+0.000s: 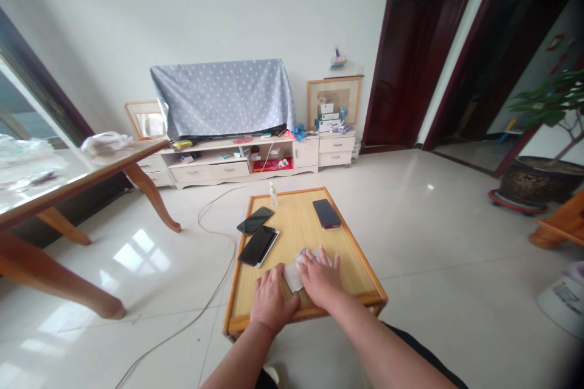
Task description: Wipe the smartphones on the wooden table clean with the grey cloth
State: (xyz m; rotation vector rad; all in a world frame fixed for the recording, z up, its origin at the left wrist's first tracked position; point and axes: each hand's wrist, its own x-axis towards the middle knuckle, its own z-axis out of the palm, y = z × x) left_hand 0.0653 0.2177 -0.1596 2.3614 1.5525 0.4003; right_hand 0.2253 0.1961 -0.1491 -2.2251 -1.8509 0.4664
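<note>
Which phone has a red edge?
The phone on the right, lying by itself. The black phone and the white-edged phone lie together on the left, and neither shows red.

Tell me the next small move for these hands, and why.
Probably lift the right hand slightly off the white cloth: it and the left hand cover much of it, so how it lies cannot be seen.
</note>
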